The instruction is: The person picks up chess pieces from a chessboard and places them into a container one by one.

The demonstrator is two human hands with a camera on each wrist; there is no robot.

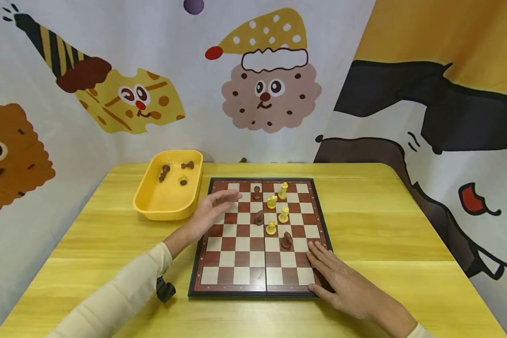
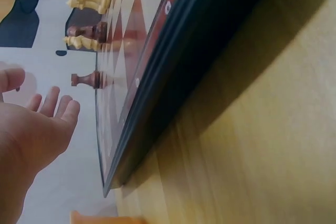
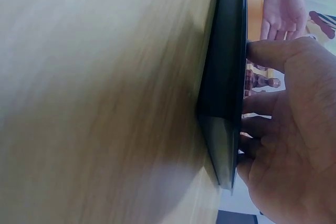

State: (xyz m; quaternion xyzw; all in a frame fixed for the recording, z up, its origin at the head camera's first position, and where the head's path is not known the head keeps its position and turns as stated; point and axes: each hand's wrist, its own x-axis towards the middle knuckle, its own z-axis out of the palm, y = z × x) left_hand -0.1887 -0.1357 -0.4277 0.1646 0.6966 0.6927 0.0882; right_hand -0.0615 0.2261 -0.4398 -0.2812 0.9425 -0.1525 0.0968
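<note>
A brown-and-cream chessboard (image 1: 243, 258) with a dark rim lies on the table. Over its left side hovers my left hand (image 1: 209, 209), fingers loosely extended and holding nothing; in the left wrist view the same hand (image 2: 39, 129) appears beside the board, palm visible. My right hand (image 1: 342, 277) rests with fingers spread on the board's near right corner; the right wrist view shows its fingertips at the board's edge. Several pieces stand right of the left hand: dark ones (image 1: 257, 192), including a knight-like piece (image 1: 286, 240), and pale yellow ones (image 1: 283, 215).
At the back left of the table sits a yellow tray (image 1: 165, 215), holding dark pieces (image 1: 164, 173) and a small piece with a dark base (image 1: 183, 180). A black strap mount (image 1: 165, 289) hangs under the left sleeve. Behind the table hangs a printed cloth (image 1: 270, 145).
</note>
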